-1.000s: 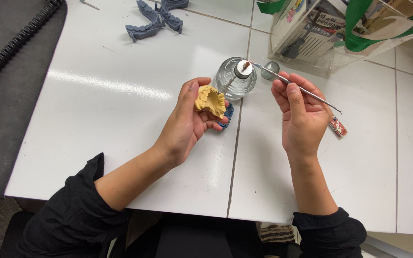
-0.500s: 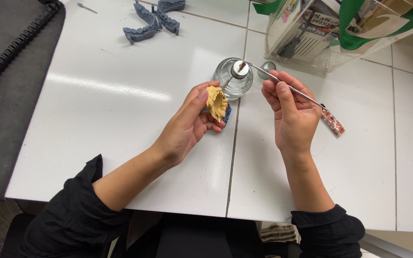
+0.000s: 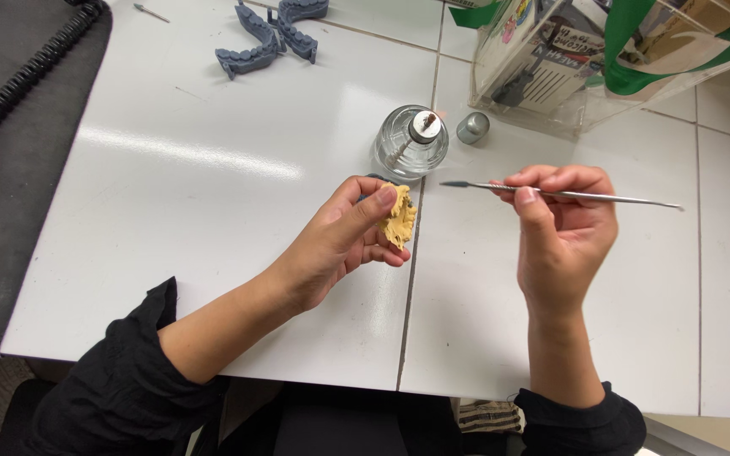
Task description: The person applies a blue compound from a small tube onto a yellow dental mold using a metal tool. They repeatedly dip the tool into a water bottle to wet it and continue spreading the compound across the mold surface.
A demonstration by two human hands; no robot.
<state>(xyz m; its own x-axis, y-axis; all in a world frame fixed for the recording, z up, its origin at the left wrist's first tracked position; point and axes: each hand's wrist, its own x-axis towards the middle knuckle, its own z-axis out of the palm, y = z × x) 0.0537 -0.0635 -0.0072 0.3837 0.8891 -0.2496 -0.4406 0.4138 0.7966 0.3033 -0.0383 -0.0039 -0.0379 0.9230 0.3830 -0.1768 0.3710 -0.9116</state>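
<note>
Since the earlier frame, the right hand (image 3: 563,228) has drawn its tool (image 3: 563,193) back from the glass burner (image 3: 411,143), and the tool now lies level, pinched between thumb and fingertips, its tip pointing at the yellow cast (image 3: 400,221). That cast sits pinched in the left hand (image 3: 340,241), just below the burner and well left of the right hand. At the table's (image 3: 171,211) far right stands one clear box (image 3: 610,59) with green bands and printed packets inside; one metal cap (image 3: 472,127) lies beside the burner, and three grey jaw models (image 3: 272,34) sit at the far edge.
</note>
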